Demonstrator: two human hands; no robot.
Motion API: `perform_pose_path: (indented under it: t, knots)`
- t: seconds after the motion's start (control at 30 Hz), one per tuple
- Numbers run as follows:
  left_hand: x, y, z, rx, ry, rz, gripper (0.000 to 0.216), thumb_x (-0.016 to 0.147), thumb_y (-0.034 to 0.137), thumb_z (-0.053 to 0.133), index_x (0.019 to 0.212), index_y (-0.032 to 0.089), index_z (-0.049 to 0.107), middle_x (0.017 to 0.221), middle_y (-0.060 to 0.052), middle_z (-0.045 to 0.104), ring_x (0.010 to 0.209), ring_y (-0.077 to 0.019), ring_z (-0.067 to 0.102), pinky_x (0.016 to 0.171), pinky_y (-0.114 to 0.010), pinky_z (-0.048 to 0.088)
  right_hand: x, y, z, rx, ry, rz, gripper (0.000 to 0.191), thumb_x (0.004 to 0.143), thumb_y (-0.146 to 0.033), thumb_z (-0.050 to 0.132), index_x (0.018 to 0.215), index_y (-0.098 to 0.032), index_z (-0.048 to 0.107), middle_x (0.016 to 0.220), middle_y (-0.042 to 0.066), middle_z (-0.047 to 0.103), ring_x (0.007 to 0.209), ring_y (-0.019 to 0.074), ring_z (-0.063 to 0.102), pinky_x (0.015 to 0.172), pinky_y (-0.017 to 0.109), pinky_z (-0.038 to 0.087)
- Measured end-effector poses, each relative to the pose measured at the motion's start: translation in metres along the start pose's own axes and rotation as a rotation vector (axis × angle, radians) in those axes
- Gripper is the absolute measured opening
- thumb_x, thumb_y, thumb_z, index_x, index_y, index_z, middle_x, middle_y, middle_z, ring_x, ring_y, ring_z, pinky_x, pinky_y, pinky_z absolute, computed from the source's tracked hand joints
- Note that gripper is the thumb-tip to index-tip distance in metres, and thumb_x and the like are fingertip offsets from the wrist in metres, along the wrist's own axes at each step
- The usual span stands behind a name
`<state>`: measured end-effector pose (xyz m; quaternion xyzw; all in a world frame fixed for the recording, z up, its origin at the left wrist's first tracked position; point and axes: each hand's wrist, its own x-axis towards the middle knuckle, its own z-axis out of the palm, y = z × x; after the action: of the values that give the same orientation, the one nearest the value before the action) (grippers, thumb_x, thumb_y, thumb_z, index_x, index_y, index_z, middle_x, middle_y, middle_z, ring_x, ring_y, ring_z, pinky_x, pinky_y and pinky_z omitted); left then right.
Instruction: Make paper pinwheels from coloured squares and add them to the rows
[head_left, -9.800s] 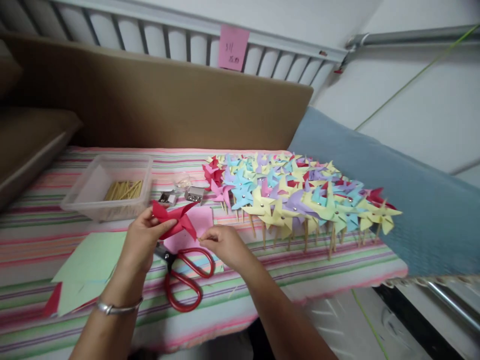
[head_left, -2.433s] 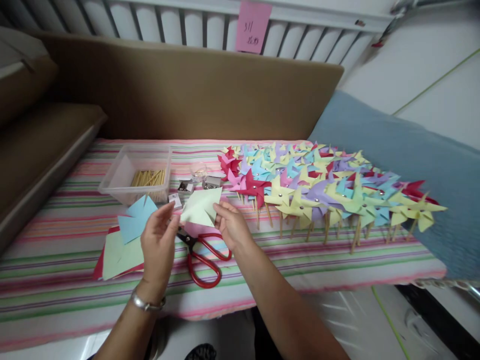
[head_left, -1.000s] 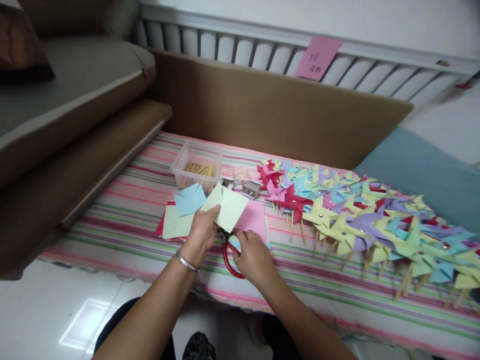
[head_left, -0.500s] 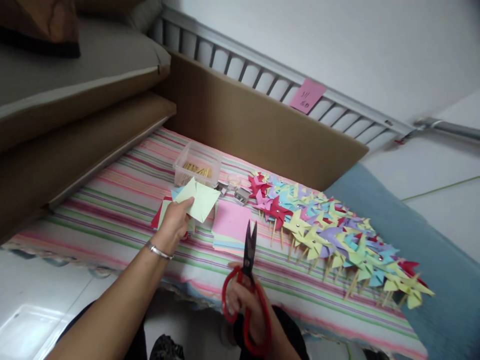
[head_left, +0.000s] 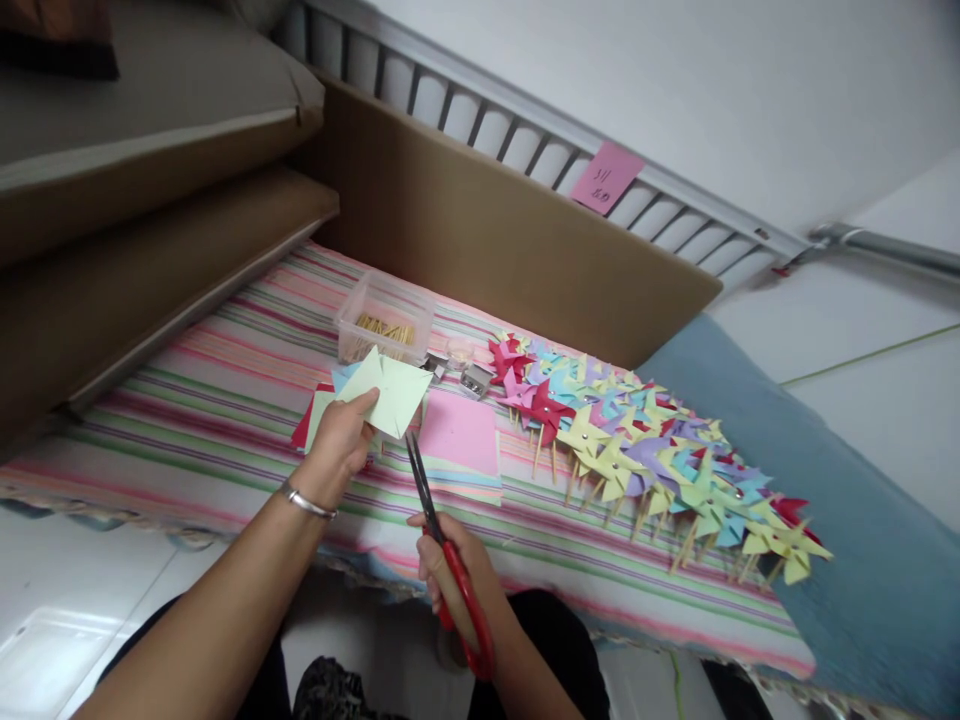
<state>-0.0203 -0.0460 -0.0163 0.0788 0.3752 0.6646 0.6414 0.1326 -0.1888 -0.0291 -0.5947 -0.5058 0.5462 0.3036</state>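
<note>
Your left hand [head_left: 346, 428] pinches the left corner of 1 pale green paper square [head_left: 395, 393], thumb on top, fingers underneath; a slit shows at the paper's top corner. Your right hand [head_left: 468, 550] curls around the handles of the red-handled, dark-bladed metal scissors [head_left: 427, 498], whose blades look nearly together and point toward 11 o'clock. Their tips are right by the square's lower corner; you cannot tell whether they touch it.

From that square, the stack of paper with a pink sheet on top [head_left: 460, 440] lies at 4 o'clock, on the striped cloth [head_left: 592, 570]. At 12 o'clock sits your clear plastic box [head_left: 349, 342], holding thin wooden sticks [head_left: 385, 328]. At 3 o'clock are 2 small boxes [head_left: 475, 381], 1 with shiny contents; farther out, multicoloured paper pinwheels [head_left: 646, 456] crowd together.
</note>
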Motion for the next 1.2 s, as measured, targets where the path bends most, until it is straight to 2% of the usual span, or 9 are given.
perform_pose_path:
  t: [0.2, 0.53, 0.9, 1.2]
  knots:
    - [-0.007, 0.001, 0.004, 0.021, -0.028, -0.002, 0.018, 0.072, 0.0, 0.063, 0.088, 0.006, 0.068, 0.077, -0.01, 0.073, 0.065, -0.0172, 0.068, 0.064, -0.026, 0.056, 0.004, -0.011, 0.001, 0.029, 0.003, 0.05, 0.057, 0.078, -0.067, 0.05, 0.103, -0.015, 0.055, 0.049, -0.009, 0.043, 0.032, 0.0051, 0.035, 0.031, 0.016, 0.029]
    - [-0.011, 0.0, 0.001, 0.019, -0.078, -0.013, 0.015, 0.069, 0.003, 0.066, 0.083, 0.006, 0.068, 0.074, -0.01, 0.073, 0.058, -0.0174, 0.066, 0.058, -0.027, 0.054, 0.008, -0.014, 0.004, -0.028, 0.002, 0.059, 0.049, 0.08, -0.061, 0.05, 0.099, -0.016, 0.056, 0.051, -0.007, 0.045, 0.034, 0.0056, 0.037, 0.03, 0.015, 0.03]
    - [-0.013, -0.008, 0.001, 0.037, -0.082, -0.051, 0.027, 0.059, 0.01, 0.077, 0.085, 0.007, 0.067, 0.081, -0.011, 0.073, 0.064, -0.0184, 0.067, 0.062, -0.027, 0.052, 0.019, -0.015, 0.006, -0.023, 0.039, 0.001, 0.037, 0.083, -0.052, 0.051, 0.095, -0.017, 0.058, 0.05, -0.006, 0.048, 0.033, 0.0054, 0.034, 0.033, 0.017, 0.027]
    - [-0.017, -0.009, 0.002, 0.054, -0.066, -0.047, 0.023, 0.059, 0.01, 0.076, 0.081, 0.009, 0.067, 0.078, -0.009, 0.073, 0.064, -0.017, 0.066, 0.061, -0.026, 0.051, 0.023, -0.014, 0.004, -0.055, 0.068, -0.025, 0.034, 0.081, -0.049, 0.054, 0.091, -0.017, 0.059, 0.046, -0.006, 0.044, 0.036, 0.007, 0.034, 0.035, 0.018, 0.027]
